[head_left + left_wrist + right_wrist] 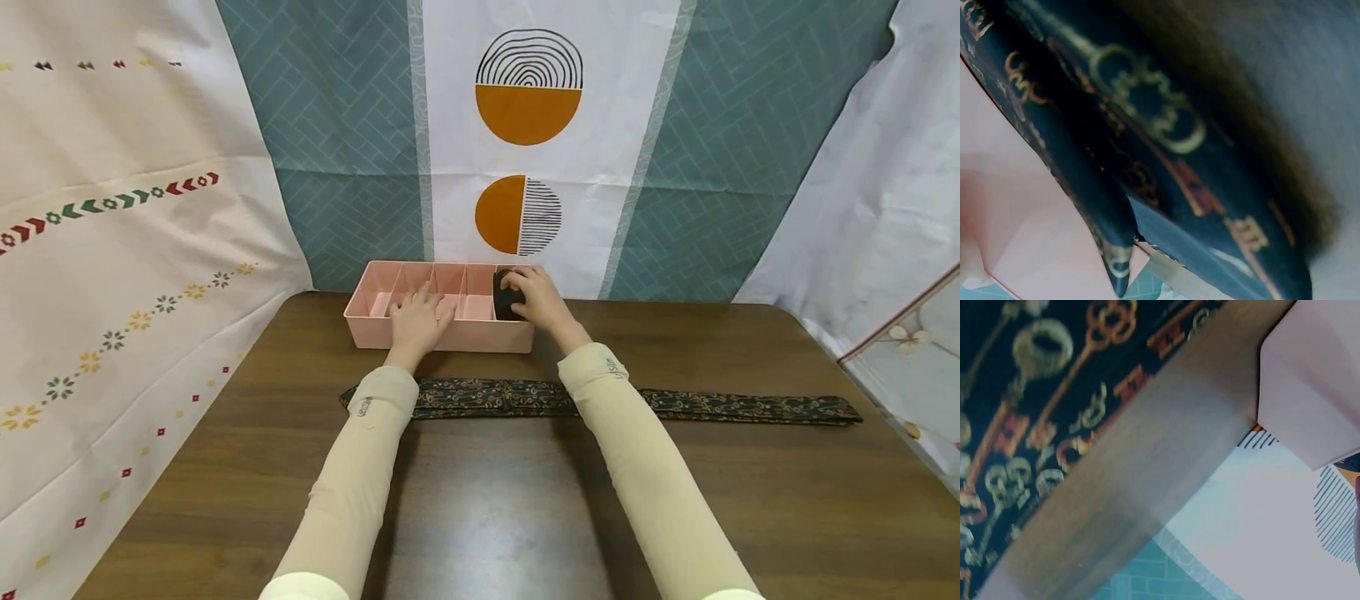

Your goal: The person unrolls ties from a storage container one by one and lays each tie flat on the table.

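Note:
Near the back of the table stands a pink divided box [483, 337], with several compartments in a row. My right hand [542, 302] is over its rightmost compartment, fingers and thumb curved round a black item [507, 297] whose kind I cannot make out. My left hand [417, 327] rests at the front rim left of the middle, fingers spread and reaching over the compartments. A dark necktie [480, 398] lies across the table in front of the box, folded lengthwise under both forearms. Close up in the right wrist view, the necktie [1054, 381] shows a key pattern.
The brown wooden table [480, 500] extends toward me and to both sides. Behind the box hangs a patterned curtain [345, 150], and a white embroidered cloth [135, 275] borders the left side. Another pale cloth [885, 217] hangs on the right.

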Tool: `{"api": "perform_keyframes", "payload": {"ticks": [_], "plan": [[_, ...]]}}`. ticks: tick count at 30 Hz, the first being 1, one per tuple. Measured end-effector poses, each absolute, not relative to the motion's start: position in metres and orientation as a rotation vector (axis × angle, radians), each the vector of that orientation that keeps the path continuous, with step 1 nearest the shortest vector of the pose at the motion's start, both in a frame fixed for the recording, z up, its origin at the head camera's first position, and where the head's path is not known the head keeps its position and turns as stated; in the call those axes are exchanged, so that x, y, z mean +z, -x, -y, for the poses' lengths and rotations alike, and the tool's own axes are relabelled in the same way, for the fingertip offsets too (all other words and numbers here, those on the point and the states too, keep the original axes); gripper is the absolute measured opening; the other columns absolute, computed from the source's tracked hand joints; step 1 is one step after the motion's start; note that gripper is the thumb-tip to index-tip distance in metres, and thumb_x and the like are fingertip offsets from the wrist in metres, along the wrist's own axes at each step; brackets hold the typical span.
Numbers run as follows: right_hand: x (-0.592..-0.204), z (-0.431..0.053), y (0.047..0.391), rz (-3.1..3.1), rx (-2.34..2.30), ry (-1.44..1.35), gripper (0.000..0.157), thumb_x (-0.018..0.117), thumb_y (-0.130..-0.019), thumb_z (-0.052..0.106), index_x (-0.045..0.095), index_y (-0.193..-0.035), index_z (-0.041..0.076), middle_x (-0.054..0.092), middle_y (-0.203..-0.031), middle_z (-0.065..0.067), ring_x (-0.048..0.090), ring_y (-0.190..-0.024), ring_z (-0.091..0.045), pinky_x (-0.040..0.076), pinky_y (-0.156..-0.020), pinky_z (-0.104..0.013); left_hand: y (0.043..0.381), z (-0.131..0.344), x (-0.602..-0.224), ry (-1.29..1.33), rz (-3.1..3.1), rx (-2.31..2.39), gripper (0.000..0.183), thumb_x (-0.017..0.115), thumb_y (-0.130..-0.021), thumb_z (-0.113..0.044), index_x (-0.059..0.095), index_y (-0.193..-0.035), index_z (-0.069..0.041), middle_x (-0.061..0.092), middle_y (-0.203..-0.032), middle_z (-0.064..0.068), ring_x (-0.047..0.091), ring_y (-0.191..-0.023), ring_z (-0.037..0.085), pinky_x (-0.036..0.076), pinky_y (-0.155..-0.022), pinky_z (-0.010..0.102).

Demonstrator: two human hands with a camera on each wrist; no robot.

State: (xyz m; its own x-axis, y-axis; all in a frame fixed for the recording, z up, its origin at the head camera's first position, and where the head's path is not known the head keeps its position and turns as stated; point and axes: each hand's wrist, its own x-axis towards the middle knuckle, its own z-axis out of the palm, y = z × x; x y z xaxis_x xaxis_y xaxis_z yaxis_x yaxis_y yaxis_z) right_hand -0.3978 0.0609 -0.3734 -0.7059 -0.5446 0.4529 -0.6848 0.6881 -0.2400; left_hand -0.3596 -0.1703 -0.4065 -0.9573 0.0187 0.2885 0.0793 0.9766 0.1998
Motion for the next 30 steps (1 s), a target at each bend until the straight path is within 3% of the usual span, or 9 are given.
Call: {"api": "perform_keyframes", "payload": {"ticks": [30], "plan": [[-0.358, -0.077, 0.370, 2.478, 0.753, -0.990, 0.027, 0.064, -0.083, -0.004, 0.062, -0.109, 0.005, 0.049, -0.135, -0.018, 0.044, -0.126, -0.035, 0.041, -0.103, -0.046, 0.358, 0.171, -0.405, 0.071, 2.825, -0.308, 0.056, 0.035, -0.097, -0.053, 0.053, -0.134, -0.016, 0.034, -0.152, 0.010, 0.034, -0.136, 0.035, 0.031, -0.100, 0.059]]}}
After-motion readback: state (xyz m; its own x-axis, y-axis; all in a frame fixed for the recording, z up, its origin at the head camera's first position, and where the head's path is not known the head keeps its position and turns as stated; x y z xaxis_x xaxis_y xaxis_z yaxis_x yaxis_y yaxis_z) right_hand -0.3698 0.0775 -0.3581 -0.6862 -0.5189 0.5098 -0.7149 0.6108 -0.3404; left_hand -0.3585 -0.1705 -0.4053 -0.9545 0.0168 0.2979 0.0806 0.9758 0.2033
